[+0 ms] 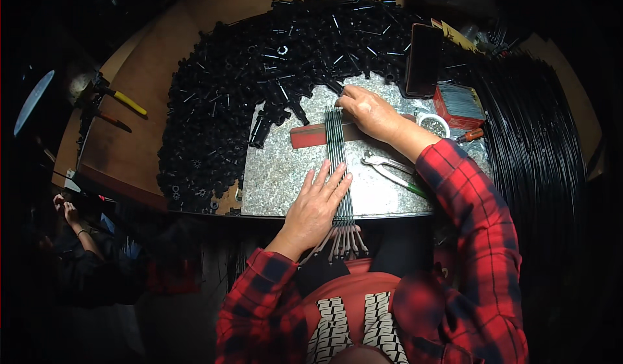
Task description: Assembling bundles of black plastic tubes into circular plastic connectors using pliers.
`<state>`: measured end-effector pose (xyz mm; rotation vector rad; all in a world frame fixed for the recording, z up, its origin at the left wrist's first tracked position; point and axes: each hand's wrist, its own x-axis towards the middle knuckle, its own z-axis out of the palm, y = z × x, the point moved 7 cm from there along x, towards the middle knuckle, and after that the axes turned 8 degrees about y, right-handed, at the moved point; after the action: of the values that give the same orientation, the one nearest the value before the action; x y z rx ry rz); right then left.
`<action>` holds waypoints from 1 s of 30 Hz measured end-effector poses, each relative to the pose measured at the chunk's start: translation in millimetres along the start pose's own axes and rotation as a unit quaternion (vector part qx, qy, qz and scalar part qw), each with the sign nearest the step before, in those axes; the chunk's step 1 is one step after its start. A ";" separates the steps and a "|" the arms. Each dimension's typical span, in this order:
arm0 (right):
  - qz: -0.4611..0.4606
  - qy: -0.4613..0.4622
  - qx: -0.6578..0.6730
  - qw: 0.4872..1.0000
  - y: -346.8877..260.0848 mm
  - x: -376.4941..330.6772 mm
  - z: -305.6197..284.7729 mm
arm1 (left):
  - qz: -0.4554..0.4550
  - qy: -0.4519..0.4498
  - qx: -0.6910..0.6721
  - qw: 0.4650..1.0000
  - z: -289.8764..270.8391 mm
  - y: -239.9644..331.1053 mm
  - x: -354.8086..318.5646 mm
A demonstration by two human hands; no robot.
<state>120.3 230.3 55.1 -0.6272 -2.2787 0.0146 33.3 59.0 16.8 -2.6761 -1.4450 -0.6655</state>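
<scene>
A row of thin dark rods [335, 137], resembling umbrella ribs, lies side by side on a grey speckled slab [272, 179]. The rods cross a red-brown bar [308, 136], and their jointed near ends hang over the front edge. My left hand [315, 202] rests flat across the rods with its fingers stretched out. At their far ends is my right hand [370, 112], its fingertips pinched together; what they hold is too small to make out. Just beyond lie loose black tubular plastic parts [279, 104]. Green-handled pincers [392, 169] lie below my right forearm.
Black plastic parts [220, 78] pile up behind and left of the slab. To the right stand a dark phone [423, 59], a red box of thin pins [457, 108], a white round container [433, 122], an orange-handled screwdriver [470, 135] and long black rods [538, 130]. Another person's hands [68, 211] show far left.
</scene>
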 end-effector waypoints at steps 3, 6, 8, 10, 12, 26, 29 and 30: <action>0.005 0.012 -0.037 0.999 7.7 -4.5 -19.1 | 0.002 0.011 -0.022 1.000 -0.8 1.9 1.1; 0.050 0.019 -0.111 0.992 33.8 -12.2 -59.5 | 0.001 0.004 -0.005 1.000 -1.1 -1.9 -1.9; 0.118 0.000 -0.157 0.980 59.4 -25.8 -97.3 | 0.000 0.010 -0.007 1.000 1.8 -3.6 -3.5; 0.170 -0.042 -0.234 0.956 90.0 -48.0 -128.2 | 0.001 0.022 -0.002 1.000 0.2 -3.8 -5.0; 0.204 -0.117 -0.327 0.916 136.5 -86.7 -153.0 | 0.009 0.029 -0.008 1.000 2.4 -2.1 -1.3; 0.147 -0.146 -0.359 0.910 140.2 -125.0 -165.1 | 0.015 0.020 0.022 0.999 1.9 -0.3 -5.4; 0.157 -0.132 -0.362 0.909 128.5 -115.1 -170.5 | 0.013 0.023 0.019 0.999 1.9 -0.8 -5.2; 0.157 -0.108 -0.350 0.917 122.6 -109.2 -170.5 | 0.011 0.022 0.020 0.999 2.5 -1.2 -4.7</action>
<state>354.0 259.7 78.8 -1.4180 -2.3433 -0.6284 31.0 56.5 12.6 -2.6266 -1.4004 -0.6834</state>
